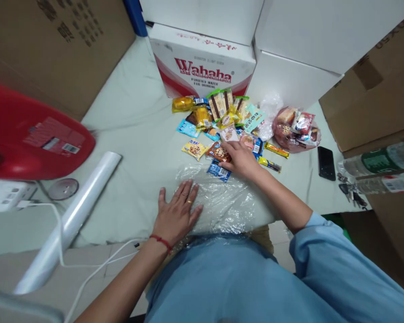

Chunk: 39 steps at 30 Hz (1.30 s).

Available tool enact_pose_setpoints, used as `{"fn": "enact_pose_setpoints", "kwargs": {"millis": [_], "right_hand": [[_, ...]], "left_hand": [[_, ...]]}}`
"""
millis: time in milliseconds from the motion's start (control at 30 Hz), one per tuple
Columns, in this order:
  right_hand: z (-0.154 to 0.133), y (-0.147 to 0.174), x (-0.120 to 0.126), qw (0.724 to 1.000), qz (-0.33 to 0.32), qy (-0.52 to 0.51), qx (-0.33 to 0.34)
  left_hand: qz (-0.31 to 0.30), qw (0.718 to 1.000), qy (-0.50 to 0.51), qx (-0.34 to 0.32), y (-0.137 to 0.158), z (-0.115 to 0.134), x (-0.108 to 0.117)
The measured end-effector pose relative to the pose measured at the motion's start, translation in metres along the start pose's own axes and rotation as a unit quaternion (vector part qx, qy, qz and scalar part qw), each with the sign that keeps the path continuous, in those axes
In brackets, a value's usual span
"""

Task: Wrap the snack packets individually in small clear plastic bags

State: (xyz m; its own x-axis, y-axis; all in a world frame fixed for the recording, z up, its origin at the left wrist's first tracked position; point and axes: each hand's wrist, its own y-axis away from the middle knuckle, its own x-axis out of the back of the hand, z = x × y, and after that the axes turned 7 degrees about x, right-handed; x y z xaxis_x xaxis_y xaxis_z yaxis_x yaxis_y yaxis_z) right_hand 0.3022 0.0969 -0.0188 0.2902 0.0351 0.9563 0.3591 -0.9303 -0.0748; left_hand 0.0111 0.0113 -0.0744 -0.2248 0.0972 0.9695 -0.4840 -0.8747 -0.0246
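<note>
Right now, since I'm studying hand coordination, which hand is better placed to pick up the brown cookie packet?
Probably the right hand: its fingers are at the brown cookie packet, while the left hand lies spread farther away, at the clear plastic.

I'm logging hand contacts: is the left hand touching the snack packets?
No, the left hand lies spread beside the clear plastic film, apart from the snack packets, while the right hand reaches among them.

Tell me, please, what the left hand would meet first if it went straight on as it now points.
The left hand is at the clear plastic film; beyond that, it would probably first meet the yellow cookie packet, though depth is hard to judge.
</note>
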Motion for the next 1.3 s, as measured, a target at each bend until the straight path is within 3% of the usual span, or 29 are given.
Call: {"fn": "enact_pose_setpoints", "kwargs": {"millis": [67,133,200,267,333,433,500,533,567,600,633,733,767,800,900,967,1100,1300], "right_hand": [[-0.001,-0.014,-0.001,0.999,-0.032,0.018,-0.024],[0.005,-0.018,0.006,0.999,-0.018,0.009,-0.046],[0.014,-0.011,0.019,0.996,0.044,-0.041,-0.064],[0.017,0.006,0.033,0.977,0.110,-0.158,-0.087],[0.010,0.029,0.041,0.925,0.100,-0.341,-0.134],[-0.019,0.061,0.034,0.778,-0.066,-0.578,-0.239],[-0.041,0.073,0.020,0.692,-0.166,-0.641,-0.289],[-0.050,0.076,0.013,0.668,-0.197,-0.651,-0.303],[-0.056,0.078,0.008,0.662,-0.215,-0.647,-0.312],[-0.059,0.079,0.005,0.678,-0.219,-0.627,-0.316],[-0.059,0.080,0.004,0.720,-0.211,-0.584,-0.310],[-0.049,0.086,0.012,0.912,-0.121,-0.317,-0.230],[-0.046,0.088,0.016,0.954,-0.093,-0.222,-0.180],[-0.044,0.091,0.019,0.977,-0.075,-0.153,-0.125],[-0.050,0.094,0.013,0.992,-0.092,-0.088,0.020],[-0.058,0.093,0.001,0.987,-0.126,-0.071,0.070],[-0.060,0.096,-0.017,0.987,-0.148,-0.040,0.045],[-0.052,0.105,-0.005,0.995,-0.060,-0.077,0.029]], "left_hand": [[-0.001,1.000,-0.005,0.001,0.000,0.000,0.000],[-0.002,1.000,-0.007,0.001,0.000,0.000,-0.001],[0.000,1.000,-0.004,0.001,0.000,-0.001,-0.001],[0.001,1.000,0.001,0.003,0.000,-0.001,-0.002],[0.001,1.000,0.006,0.005,0.000,-0.001,-0.002],[-0.002,1.000,0.017,0.010,0.000,0.000,-0.002],[-0.006,1.000,0.023,0.010,0.000,0.000,-0.002],[-0.008,1.000,0.025,0.010,0.000,0.000,-0.002],[-0.009,1.000,0.026,0.010,0.000,0.000,-0.001],[-0.011,1.000,0.026,0.011,0.000,0.000,-0.001],[-0.012,1.000,0.026,0.012,0.000,0.000,-0.001],[-0.015,0.999,0.028,0.015,0.000,0.000,0.000],[-0.015,0.999,0.029,0.015,0.000,-0.001,0.000],[-0.015,0.999,0.031,0.015,0.000,-0.001,0.000],[-0.008,0.999,0.034,0.019,0.000,-0.001,-0.002],[0.002,0.999,0.034,0.023,0.001,-0.001,-0.004],[0.023,0.999,0.025,0.033,0.003,0.002,-0.005],[0.016,0.999,0.024,0.038,0.003,0.004,-0.002]]}}
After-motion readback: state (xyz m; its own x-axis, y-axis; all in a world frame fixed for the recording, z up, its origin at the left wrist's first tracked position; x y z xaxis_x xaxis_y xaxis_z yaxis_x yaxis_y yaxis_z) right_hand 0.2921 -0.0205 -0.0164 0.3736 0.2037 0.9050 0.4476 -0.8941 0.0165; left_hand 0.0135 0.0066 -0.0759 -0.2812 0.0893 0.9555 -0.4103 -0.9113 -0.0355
